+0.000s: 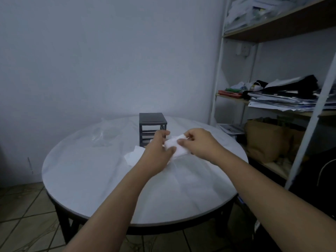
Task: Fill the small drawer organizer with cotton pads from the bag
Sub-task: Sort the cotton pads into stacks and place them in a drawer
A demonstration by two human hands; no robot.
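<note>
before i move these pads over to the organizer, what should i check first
1. Grip: left hand and right hand both hold the stack of cotton pads. Ok.
2. Drawer organizer upright on the table, just behind the hands. Ok.
3. A drawer ready to take them: the front slots look empty, too dim to be sure. Cannot tell.
4. Strays: loose white pieces, likely pads, lie on the table by the left hand. Not ok.
5. Clear bag out of the way, left of the organizer. Ok.
</note>
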